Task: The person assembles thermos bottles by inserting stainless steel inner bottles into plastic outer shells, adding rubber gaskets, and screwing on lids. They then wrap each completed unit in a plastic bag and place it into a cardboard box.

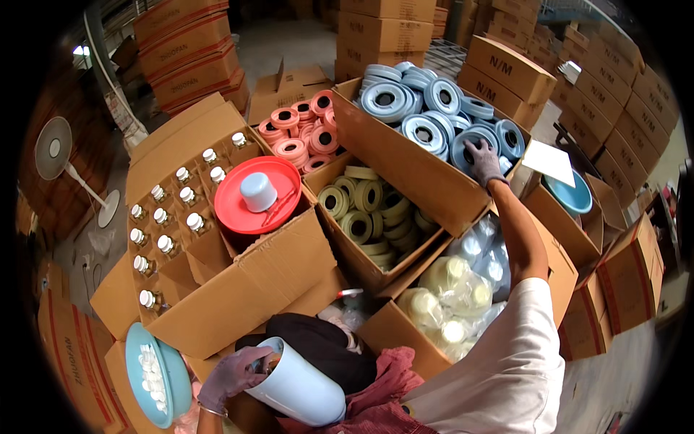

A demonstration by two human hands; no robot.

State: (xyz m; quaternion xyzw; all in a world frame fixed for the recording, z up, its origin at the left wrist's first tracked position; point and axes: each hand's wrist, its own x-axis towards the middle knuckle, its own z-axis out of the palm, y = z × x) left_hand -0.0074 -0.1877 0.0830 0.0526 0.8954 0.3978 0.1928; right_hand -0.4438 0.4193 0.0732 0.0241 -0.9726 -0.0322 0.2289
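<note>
My left hand (233, 377), in a grey-purple glove, is closed on the rim of a light blue plastic cylinder (303, 387). The cylinder lies tilted across my lap, its open end toward that hand; something brownish shows just inside it. At the far right, my gloved right hand (484, 160) reaches into a cardboard box (412, 163) heaped with light blue round plastic parts (423, 132) that have dark centre holes. Its fingers curl over the edge and hole of one blue round part (463, 150) near the box's right corner.
A divided carton (246, 282) holds white-capped bottles (186, 194) and a red dish (238, 181) with a light blue cup. Boxes of pink rings (290, 150), cream rings (358, 226) and bagged containers (452, 289) stand nearby. A blue basin (177, 369) holds small white pieces.
</note>
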